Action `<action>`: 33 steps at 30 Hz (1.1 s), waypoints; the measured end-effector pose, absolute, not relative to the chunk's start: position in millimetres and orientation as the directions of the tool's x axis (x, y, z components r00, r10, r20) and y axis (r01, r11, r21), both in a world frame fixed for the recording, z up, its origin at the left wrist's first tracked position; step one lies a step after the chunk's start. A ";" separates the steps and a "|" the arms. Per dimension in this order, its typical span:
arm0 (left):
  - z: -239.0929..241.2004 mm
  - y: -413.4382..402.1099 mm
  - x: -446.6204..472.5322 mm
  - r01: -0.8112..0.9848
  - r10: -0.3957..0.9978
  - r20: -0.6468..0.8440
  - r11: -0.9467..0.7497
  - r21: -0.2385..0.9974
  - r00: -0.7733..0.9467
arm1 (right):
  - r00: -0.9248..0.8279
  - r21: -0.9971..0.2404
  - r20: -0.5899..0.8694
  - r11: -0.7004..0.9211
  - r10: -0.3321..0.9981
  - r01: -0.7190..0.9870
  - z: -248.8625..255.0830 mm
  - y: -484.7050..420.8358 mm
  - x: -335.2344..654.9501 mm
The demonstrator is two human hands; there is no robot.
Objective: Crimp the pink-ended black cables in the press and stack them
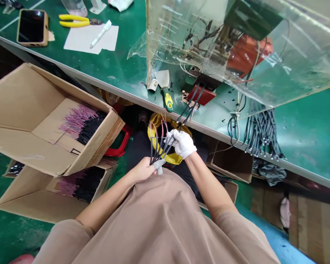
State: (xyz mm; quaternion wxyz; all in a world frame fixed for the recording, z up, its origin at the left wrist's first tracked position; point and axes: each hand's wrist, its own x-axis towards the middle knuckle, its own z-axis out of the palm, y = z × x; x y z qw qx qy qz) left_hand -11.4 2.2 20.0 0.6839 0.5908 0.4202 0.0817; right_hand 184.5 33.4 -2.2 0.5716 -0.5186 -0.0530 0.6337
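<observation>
The green bench (118,69) is partly covered by a clear shield (169,40); before the bench edge, above a yellow bag (173,159), black cables (151,148) are held — lower ends bunched in the closed left hand (145,169), seemingly so their far ends are fanned apart; near those ends, some are pinched by the gloved right hand (183,144) — perhaps for separation.

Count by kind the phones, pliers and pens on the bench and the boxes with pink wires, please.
Brown-cased black phone: 1
Yellow-handled pliers: 1
Slim white pen: 1
Open brown cardboard boxes with pink wires: 2
Total: 5
</observation>
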 end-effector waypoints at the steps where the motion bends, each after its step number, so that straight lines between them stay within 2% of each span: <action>1: 19.4 2.7 -11.4 0.395 0.613 -0.474 0.272 0.877 0.632 | 0.181 -0.659 -0.604 -0.359 0.776 -0.662 -1.4 33.8 186.7; 5: 16.5 3.0 -11.3 0.411 0.640 -0.449 0.220 0.885 0.623 | 0.027 -0.647 -0.617 -0.487 0.787 -0.587 2.0 32.1 198.4; 7: 15.0 1.8 -10.3 0.419 0.642 -0.450 0.213 0.883 0.621 | -0.006 -0.665 -0.592 -0.492 0.806 -0.561 1.0 30.2 201.7; 13: 12.2 1.0 -1.7 0.464 0.640 -0.469 0.193 0.865 0.609 | 0.184 -0.734 -0.540 -0.352 0.821 -0.581 -16.0 30.7 191.3; 17: 8.6 6.1 3.3 0.440 0.611 -0.465 0.205 0.874 0.640 | 0.257 -0.694 -0.557 -0.272 0.790 -0.666 -21.1 39.0 186.9; 20: 4.8 6.7 4.7 0.398 0.577 -0.456 0.234 0.887 0.677 | 0.253 -0.663 -0.580 -0.268 0.774 -0.699 -19.7 43.0 192.7; 24: -0.9 1.0 4.4 0.356 0.580 -0.462 0.295 0.887 0.671 | 0.165 -0.610 -0.583 -0.294 0.796 -0.736 -19.4 41.8 199.9; 27: -4.4 -3.9 4.3 0.338 0.588 -0.472 0.330 0.882 0.658 | 0.227 -0.625 -0.622 -0.300 0.750 -0.720 -24.0 42.8 197.2; 33: -4.8 -8.5 8.9 0.361 0.556 -0.497 0.343 0.867 0.666 | 0.482 -0.705 -0.688 -0.345 0.542 -0.619 -42.7 55.6 191.2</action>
